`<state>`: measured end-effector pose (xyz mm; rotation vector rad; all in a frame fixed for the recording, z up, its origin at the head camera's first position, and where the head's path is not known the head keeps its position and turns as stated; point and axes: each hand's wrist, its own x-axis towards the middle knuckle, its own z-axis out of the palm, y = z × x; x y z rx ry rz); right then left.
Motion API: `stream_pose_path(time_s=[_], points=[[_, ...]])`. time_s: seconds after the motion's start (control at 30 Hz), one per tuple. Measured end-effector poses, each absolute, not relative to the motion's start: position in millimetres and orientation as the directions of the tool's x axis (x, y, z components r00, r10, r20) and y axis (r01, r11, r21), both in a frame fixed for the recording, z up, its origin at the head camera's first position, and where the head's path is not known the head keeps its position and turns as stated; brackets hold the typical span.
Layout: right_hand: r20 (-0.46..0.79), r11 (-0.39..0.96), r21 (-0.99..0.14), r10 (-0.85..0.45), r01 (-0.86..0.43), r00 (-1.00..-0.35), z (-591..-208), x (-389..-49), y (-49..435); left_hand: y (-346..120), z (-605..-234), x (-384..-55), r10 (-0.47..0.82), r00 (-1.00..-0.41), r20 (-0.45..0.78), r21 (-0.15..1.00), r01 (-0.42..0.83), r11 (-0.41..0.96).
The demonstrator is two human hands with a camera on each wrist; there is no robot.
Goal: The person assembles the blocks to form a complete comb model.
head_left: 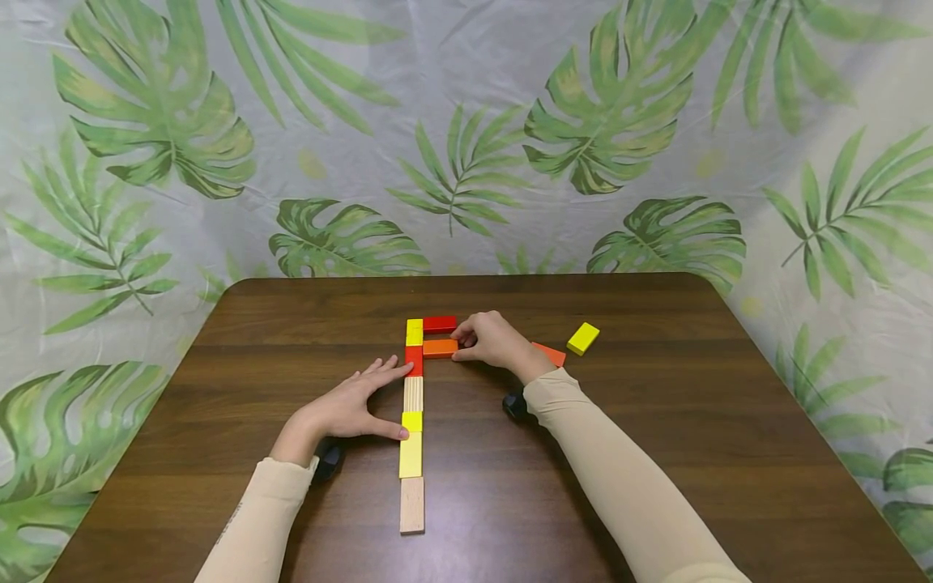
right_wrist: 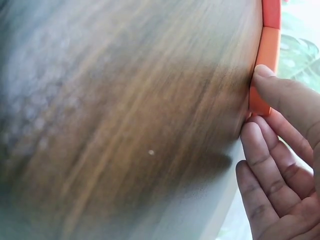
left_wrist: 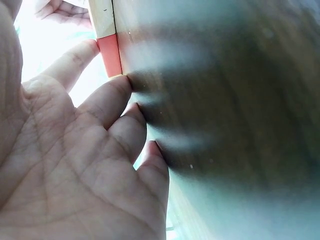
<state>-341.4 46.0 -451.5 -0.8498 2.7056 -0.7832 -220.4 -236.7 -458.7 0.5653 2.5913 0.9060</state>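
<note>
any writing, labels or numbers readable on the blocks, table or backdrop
None can be read: no words, labels, numbers or signs show in any view.
The coloured wooden blocks, such as the orange block at the right hand, are plain.
The dark wooden table bears only grain.
The leaf-print backdrop shows only green leaves.
The left hand rests flat beside the block column.

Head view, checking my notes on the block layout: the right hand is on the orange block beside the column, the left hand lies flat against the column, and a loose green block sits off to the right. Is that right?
Not quite: the loose block is yellow, not green, as the head view shows. The right hand is on the orange block, and the left hand lies flat against the column.
</note>
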Motion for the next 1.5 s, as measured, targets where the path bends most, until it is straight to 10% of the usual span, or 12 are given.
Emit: stream_pose_path(time_s=[1.5], points=[[-0.099,0.747,-0.501,-0.551,-0.437,-0.829,-422.5,-334.3,127.6,-234.7,-458.5,-220.3,0.463,-0.866,-0.188,0.637,0.251,0.729]])
